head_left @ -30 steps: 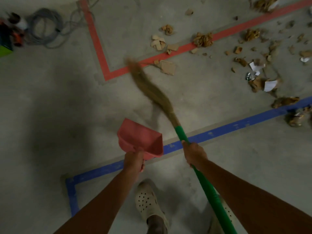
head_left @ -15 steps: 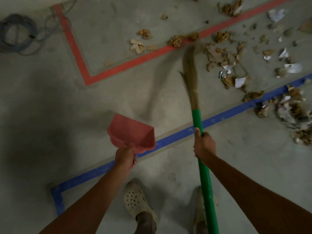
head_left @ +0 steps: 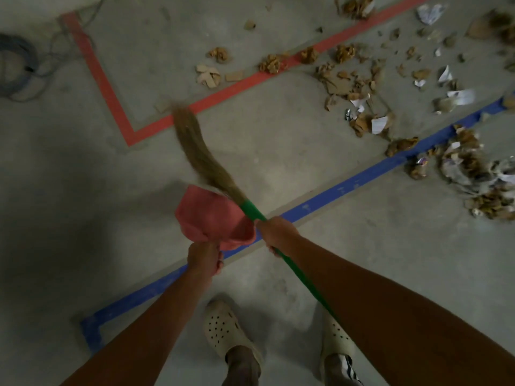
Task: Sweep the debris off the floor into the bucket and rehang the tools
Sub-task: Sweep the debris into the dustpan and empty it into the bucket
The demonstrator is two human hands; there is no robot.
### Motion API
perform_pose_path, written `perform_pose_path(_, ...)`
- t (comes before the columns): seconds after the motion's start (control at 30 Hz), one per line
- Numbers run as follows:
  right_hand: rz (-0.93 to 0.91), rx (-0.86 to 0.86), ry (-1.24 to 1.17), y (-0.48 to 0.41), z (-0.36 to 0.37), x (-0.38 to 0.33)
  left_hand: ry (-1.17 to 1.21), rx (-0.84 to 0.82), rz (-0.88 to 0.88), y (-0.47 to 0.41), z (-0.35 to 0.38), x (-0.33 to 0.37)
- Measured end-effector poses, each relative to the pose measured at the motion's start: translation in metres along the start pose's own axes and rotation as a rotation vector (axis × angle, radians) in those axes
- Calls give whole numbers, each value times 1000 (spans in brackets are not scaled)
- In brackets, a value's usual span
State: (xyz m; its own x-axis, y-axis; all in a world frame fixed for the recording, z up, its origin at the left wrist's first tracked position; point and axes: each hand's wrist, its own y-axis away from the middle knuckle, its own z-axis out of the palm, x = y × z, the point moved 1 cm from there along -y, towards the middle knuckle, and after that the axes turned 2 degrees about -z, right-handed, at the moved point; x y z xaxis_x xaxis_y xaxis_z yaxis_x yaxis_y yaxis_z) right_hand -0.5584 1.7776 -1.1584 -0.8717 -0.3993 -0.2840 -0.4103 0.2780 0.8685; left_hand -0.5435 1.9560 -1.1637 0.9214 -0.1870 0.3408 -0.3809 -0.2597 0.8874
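Left hand (head_left: pixel 204 257) grips the pink dustpan (head_left: pixel 214 218) by its handle, and right hand (head_left: pixel 277 232) is wrapped round the green handle of the broom (head_left: pixel 206 162), so the two sit close together. The bristles swing back left, above the pan, away from the debris (head_left: pixel 359 87) they reached half a second ago. Scraps lie well out beyond the right hand, none in the pan. Bucket not in sight; the sweeping looks barely begun.

Red tape (head_left: pixel 106 87) is laid in an angle far left; blue tape (head_left: pixel 306 208) is laid nearer. Grey cable (head_left: pixel 29 55) is coiled far left.
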Motion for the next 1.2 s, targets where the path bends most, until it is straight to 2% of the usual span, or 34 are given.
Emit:
perform_pose_path(0.07,61,31,-81,-2,-5,13,-26,-1,-2,-2,-5,-3)
perform_pose_path(0.2,61,139,-69,-9,-33,42,-39,-11,10,-5,-17,-7)
perform_pose_path(0.4,231,289,-487,1,-77,61,-23,-55,42,-3,-30,6)
perform_pose_path(0.53,184,335,-572,36,-77,52,-16,-86,68,9,-40,30)
perform_pose_path(0.73,-51,297,-355,77,-44,-17,-3,-109,143,19,-74,80)
perform_pose_path(1.0,-295,111,173,47,15,-139,-18,-32,137,-14,-127,113)
perform_pose_path(1.2,-291,-16,392,-6,47,-187,-6,39,118,-57,-156,126)
